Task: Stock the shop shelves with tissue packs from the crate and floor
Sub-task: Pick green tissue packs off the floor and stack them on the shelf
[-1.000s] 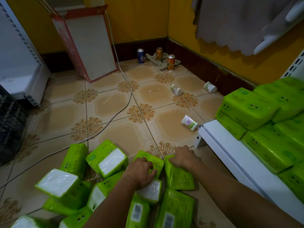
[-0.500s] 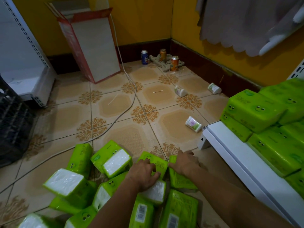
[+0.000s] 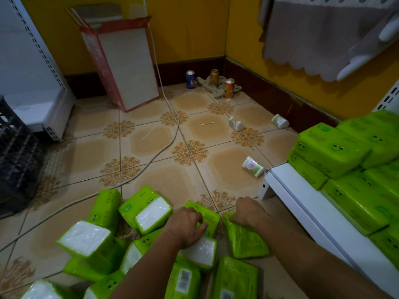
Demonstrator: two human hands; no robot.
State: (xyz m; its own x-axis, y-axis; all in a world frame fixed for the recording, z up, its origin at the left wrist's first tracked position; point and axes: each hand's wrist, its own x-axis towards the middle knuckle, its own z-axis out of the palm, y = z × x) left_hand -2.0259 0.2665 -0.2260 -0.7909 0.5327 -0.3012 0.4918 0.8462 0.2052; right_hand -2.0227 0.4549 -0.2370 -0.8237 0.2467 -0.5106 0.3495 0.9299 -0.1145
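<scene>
Several green tissue packs lie scattered on the tiled floor in front of me. My left hand (image 3: 185, 225) grips one green tissue pack (image 3: 208, 216) from above, fingers curled over its top. My right hand (image 3: 248, 212) grips the top edge of another green pack (image 3: 246, 242) lying beside it. More green packs (image 3: 330, 147) are stacked on the white shelf (image 3: 302, 203) at the right. A black crate (image 3: 17, 160) stands at the left edge; its contents are hidden.
A white cable (image 3: 170, 117) runs across the floor. A red-edged cardboard box (image 3: 123, 67) leans at the back wall. Three drink cans (image 3: 228, 88) and a rag sit in the corner. Small white packets (image 3: 252, 167) lie on the tiles near the shelf end.
Both hands stay on the same two packs. The right-hand pack's top edge has lifted slightly and crumpled under the fingers. The view has tilted and drawn a little closer.
</scene>
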